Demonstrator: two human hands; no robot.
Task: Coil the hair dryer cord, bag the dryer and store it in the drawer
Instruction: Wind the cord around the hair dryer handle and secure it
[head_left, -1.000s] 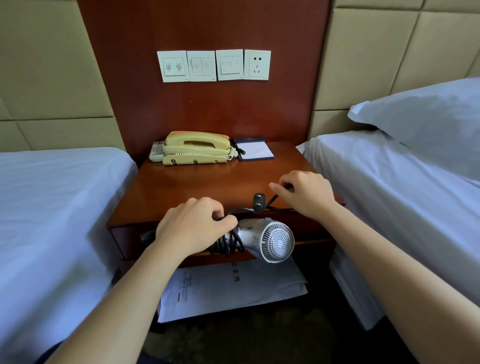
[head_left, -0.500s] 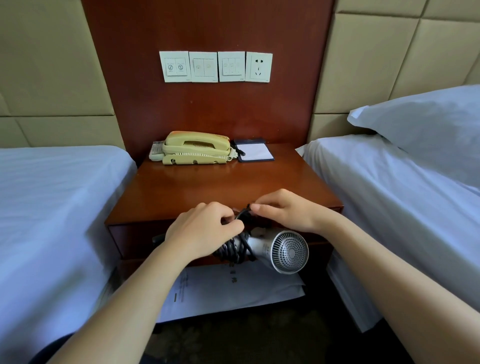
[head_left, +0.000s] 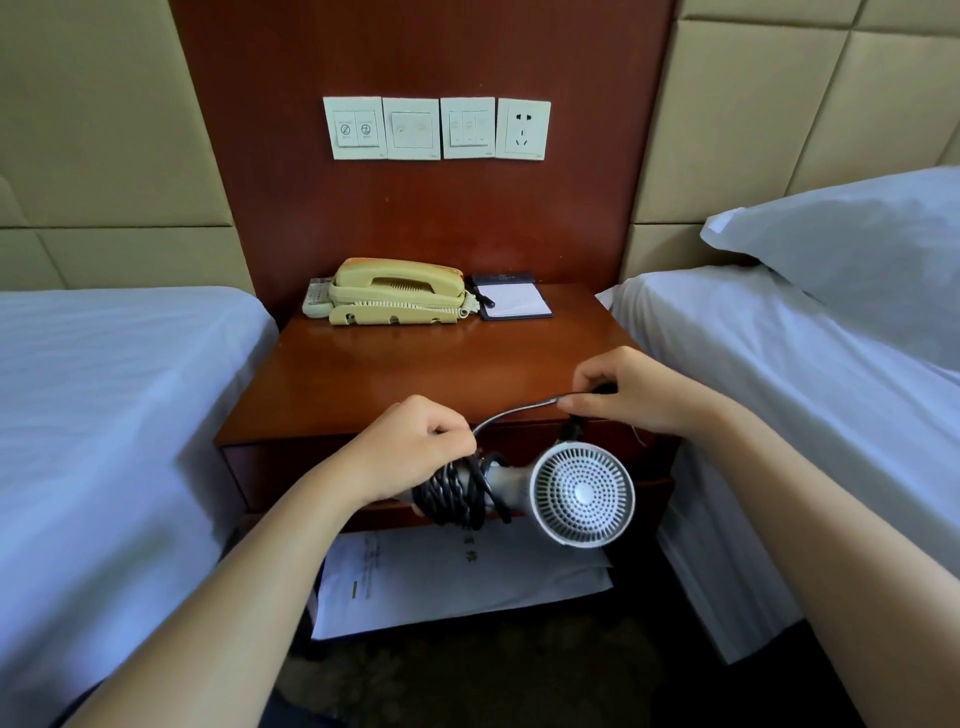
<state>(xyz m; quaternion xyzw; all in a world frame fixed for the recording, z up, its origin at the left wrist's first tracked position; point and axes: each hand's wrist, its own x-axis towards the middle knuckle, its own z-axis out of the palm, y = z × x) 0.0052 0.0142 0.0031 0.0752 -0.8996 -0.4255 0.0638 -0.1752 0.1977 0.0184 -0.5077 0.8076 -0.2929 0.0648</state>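
Nearest me, a white printed sheet (head_left: 457, 582) lies on the low shelf under the nightstand; I see characters and a small yellow bar on it, too blurred to read. Just above, my left hand (head_left: 410, 457) is closed around the hair dryer (head_left: 561, 493) handle, where the black cord (head_left: 457, 493) is wound in many turns. The dryer's round grille faces me, in the air in front of the drawer (head_left: 270, 467) face, no brand legible. My right hand (head_left: 623, 397) pinches the free cord end, stretched taut from the left hand, over the worktop (head_left: 415, 374) front edge. The worktop's middle is bare wood; the beds press in on both sides, leaving a narrow gap. At its back stand a beige telephone (head_left: 397, 293) and a notepad (head_left: 514, 299) in a dark holder. On the wall, three switch plates (head_left: 410, 127) carry icons, unreadable, beside a socket (head_left: 522, 129).
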